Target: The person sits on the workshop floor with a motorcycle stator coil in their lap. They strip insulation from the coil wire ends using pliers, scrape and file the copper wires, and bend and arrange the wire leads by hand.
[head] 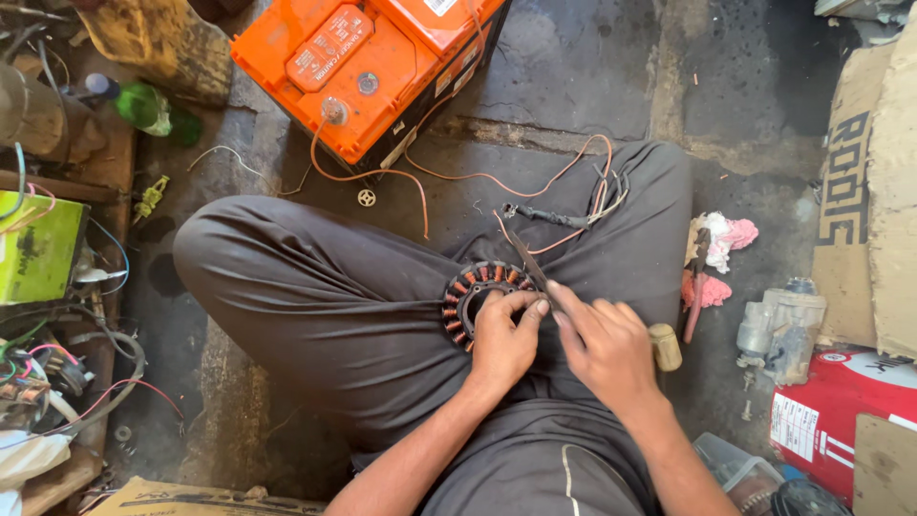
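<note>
Two bare hands work over the lap of a person sitting cross-legged in grey trousers on a stained, cracked concrete floor (pixel 573 67), with tangled wires and parts heaped along the left edge. An orange rectangular battery (pixel 368 67) with a pale label panel on its lid stands beyond the knees, thin orange wires (pixel 497 182) trailing from it toward the lap. A lime-green box (pixel 38 250) sits at far left; a brown cardboard sheet with dark printed letters (pixel 860 191) leans at right, above a red carton with a white label (pixel 841 420). The round black stator ring with copper-wound coils (pixel 470 287) rests on the left thigh. The left hand (pixel 504 339) curls its fingers over the ring's edge, pressing on it. The right hand (pixel 607 349) has its fingers closed around a thin dark metal tool (pixel 527 263), whose tip points up past the coils.
</note>
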